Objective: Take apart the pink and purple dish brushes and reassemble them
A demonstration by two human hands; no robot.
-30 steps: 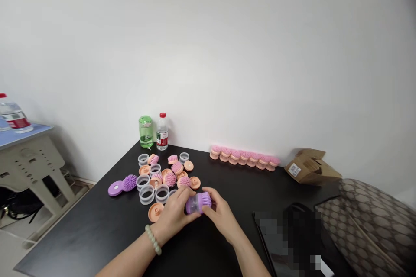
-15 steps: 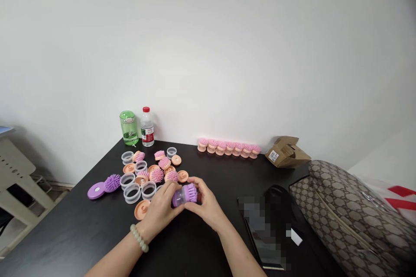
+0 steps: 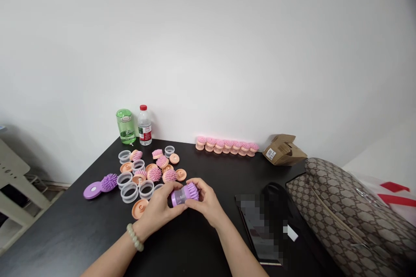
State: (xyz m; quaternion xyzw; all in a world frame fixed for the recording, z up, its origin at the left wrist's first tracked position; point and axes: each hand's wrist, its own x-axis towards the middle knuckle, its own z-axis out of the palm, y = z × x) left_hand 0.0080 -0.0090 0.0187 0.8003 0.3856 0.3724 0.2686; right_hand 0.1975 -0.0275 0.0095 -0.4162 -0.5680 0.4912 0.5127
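I've got the purple brush (image 3: 183, 195) over the black table (image 3: 182, 246), left hand (image 3: 161, 204) gripping its base end (image 3: 176, 199), right hand (image 3: 206, 202) gripping the bristle end (image 3: 192, 191). Clear rings (image 3: 129, 199) and pink brush heads (image 3: 154, 174) loose to the left; pink brush row (image 3: 227, 146) near the wall (image 3: 208, 52), cardboard box (image 3: 280, 148) further right.

Your left forearm (image 3: 112, 254) runs up and right from the bottom edge of view, your right forearm (image 3: 236, 244) up and left; they converge. Your left hand (image 3: 160, 208) is in a grip, thumb stretched along the near side. Your right hand (image 3: 207, 204) grips too, thumb near side, fingers curled far side. Thumb tips close together.
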